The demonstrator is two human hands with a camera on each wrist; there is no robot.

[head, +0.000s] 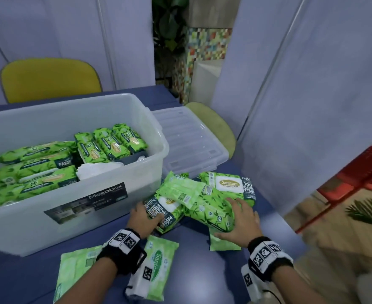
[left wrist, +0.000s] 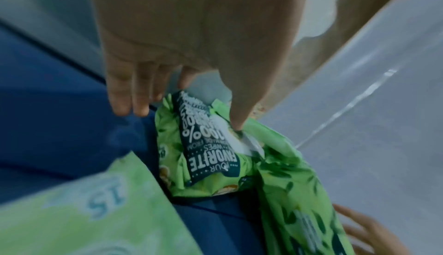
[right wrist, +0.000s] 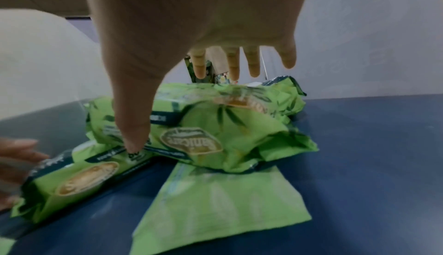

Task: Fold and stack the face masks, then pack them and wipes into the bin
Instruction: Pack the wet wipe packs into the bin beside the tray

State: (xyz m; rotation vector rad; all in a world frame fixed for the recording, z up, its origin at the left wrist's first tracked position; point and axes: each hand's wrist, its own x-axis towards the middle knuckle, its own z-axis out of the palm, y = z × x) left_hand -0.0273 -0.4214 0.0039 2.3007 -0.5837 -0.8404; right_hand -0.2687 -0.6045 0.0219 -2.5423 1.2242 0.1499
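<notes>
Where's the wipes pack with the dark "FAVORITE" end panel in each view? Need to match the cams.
Head: wipes pack lower centre, against the bin, left hand gripping its near end.
Left wrist: centre, dark panel facing the camera, thumb on top.
Right wrist: lower left, lying on the table.
Shared landmark: the blue table.

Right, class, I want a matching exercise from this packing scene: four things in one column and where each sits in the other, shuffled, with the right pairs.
Things
1. clear plastic bin
2. clear flat plastic lid
3. pale green wipes pack with a white end
4. folded white masks

Places
A. under the left wrist, on the blue table
B. inside the bin, beside green packs
C. far side of the wipes pile
D. left of the wipes pile

Pairs: 1-D, 2-C, 3-A, 4-B
</notes>
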